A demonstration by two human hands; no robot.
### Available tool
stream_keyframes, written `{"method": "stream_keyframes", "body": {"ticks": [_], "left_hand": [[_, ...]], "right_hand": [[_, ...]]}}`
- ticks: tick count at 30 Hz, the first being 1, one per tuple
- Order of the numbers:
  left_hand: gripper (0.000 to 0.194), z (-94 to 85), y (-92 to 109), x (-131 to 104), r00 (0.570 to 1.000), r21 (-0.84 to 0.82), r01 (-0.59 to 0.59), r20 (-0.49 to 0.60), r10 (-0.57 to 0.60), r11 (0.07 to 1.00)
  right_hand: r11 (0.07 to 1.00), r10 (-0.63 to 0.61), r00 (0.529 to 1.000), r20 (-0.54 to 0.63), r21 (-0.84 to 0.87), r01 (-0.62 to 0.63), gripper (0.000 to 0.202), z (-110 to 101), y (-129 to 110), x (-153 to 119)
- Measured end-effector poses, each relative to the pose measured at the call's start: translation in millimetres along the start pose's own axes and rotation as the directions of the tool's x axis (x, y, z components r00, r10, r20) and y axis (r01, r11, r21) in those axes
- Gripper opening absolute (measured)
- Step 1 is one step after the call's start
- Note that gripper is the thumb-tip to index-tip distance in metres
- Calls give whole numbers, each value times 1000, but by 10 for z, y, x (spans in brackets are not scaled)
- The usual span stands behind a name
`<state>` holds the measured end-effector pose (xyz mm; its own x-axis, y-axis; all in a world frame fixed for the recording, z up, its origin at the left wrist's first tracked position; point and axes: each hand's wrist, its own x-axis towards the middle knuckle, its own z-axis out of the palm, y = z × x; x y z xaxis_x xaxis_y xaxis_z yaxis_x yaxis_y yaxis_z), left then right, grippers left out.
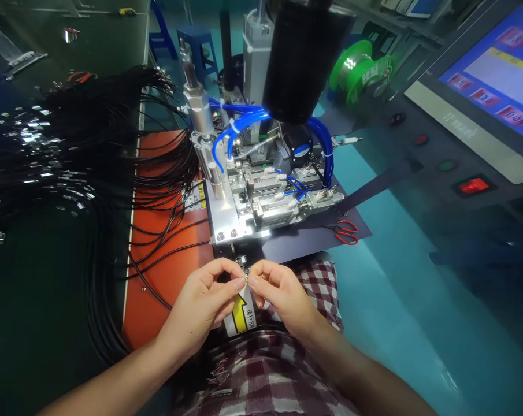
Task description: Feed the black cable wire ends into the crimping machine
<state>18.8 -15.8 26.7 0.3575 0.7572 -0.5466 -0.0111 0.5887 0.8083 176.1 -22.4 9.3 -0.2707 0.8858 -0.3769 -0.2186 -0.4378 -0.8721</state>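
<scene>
My left hand [204, 300] and my right hand [285, 294] meet fingertip to fingertip just in front of the machine. Thumb and forefinger of each are pinched at a tiny shiny piece [246, 279], too small and too covered by fingers to name. One black cable [151, 286] runs over the orange surface and disappears behind my left hand; whether it reaches the piece is hidden. Below the fingertips is a white label with a yellow arrow [240, 316]. Right beyond them stands the bench machine [226, 216], with metal slides and blue air tubes [248, 121].
Black cables [166, 167] with shiny ends spread left over the orange surface [178, 277] and dark table. Red-handled scissors [345, 231] lie on the machine's dark plate. A control panel [469, 138] stands right, a green wire spool [352, 72] behind. A black cylinder [304, 63] hangs overhead.
</scene>
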Motion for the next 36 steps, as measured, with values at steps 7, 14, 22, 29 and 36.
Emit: {"method": "stream_keyframes", "body": {"ticks": [7, 14, 22, 29, 36], "left_hand": [[6, -121, 99, 58, 918, 637, -278, -43, 393, 719], [27, -276, -37, 157, 805, 844, -440, 220, 551, 306], [34, -301, -61, 189, 778, 913, -404, 307, 547, 62], [32, -290, -79, 201, 741, 911, -412, 333, 583, 3], [33, -291, -72, 186, 720, 912, -407, 359, 593, -58]], "right_hand": [[993, -16, 999, -52, -115, 10, 21, -146, 30, 201], [991, 38, 999, -26, -130, -41, 22, -193, 52, 402], [983, 54, 998, -20, -175, -56, 22, -222, 48, 425], [975, 46, 999, -4, -218, -45, 23, -243, 70, 440], [970, 7, 1000, -1, -244, -7, 20, -260, 71, 440]]}}
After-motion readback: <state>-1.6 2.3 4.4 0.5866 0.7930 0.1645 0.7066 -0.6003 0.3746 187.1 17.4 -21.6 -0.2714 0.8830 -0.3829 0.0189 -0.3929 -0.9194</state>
